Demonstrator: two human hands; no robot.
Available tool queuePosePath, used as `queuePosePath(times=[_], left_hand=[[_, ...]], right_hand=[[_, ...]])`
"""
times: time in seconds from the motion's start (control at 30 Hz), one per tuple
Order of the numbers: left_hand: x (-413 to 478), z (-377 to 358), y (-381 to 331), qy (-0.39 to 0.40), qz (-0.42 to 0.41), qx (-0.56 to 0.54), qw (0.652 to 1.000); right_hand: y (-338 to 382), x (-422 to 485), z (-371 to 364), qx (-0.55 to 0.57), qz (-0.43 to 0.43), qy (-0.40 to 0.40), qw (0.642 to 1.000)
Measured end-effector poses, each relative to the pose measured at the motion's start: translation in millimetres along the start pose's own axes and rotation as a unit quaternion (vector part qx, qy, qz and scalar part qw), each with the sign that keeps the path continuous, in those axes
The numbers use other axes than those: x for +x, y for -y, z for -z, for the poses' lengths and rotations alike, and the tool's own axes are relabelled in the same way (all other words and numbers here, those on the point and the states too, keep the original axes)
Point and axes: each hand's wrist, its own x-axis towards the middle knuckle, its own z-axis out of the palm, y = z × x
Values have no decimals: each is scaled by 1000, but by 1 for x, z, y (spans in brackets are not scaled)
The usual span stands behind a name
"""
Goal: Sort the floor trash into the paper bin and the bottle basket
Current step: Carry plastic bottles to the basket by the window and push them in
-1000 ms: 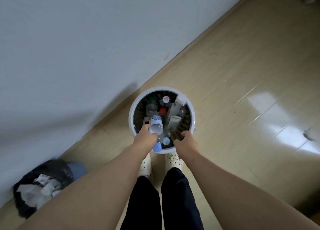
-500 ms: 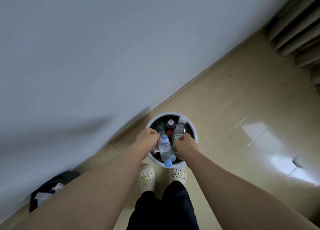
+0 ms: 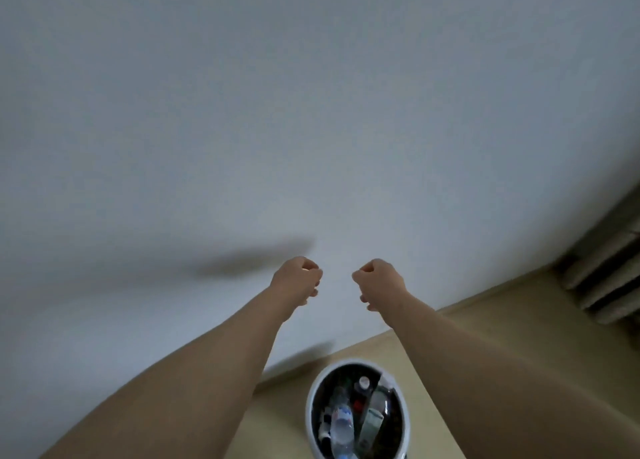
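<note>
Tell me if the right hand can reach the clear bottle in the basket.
Probably yes: the right hand is raised well above, but the basket is open-topped and the clear bottle lies uncovered.

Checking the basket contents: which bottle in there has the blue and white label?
The clear bottle at the basket's left side; the pale-labelled bottle to its right shows no blue.

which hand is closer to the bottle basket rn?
Right, narrowly. Both are raised in front of the wall, well above the bottle basket. The right hand is almost over its middle; the left hand is up and out past its left rim.
</note>
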Motion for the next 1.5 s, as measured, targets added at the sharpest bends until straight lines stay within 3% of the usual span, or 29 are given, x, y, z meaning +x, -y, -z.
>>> queuePosePath(times=[0.13,0.37,0.5,0.73,1.13,1.37,1.43,1.5], left_hand=[[-47,41,-24,-46,-27,-14,998],[-143,151,-28,-200,-78,-45,976],[-212,219,-3,-293,-70,-36,953],[-399,355,103,-479,-5,-10,878],[-724,491,275,-688,175,134,691],[-833,546,348,-694,304,195,623],[-852,563,368,-647,392,272,595],[-870,589,388,-582,482,371,540]], right_hand=[[51,-29,11,-32,76,28,996],[162,-118,-20,-67,240,109,962],[209,-180,-66,-70,310,147,937],[269,-347,-215,-80,408,296,860],[288,-677,-441,-82,530,522,663],[298,-814,-548,-100,651,557,505],[304,-839,-583,-114,701,538,454],[316,-863,-625,-136,756,503,397]])
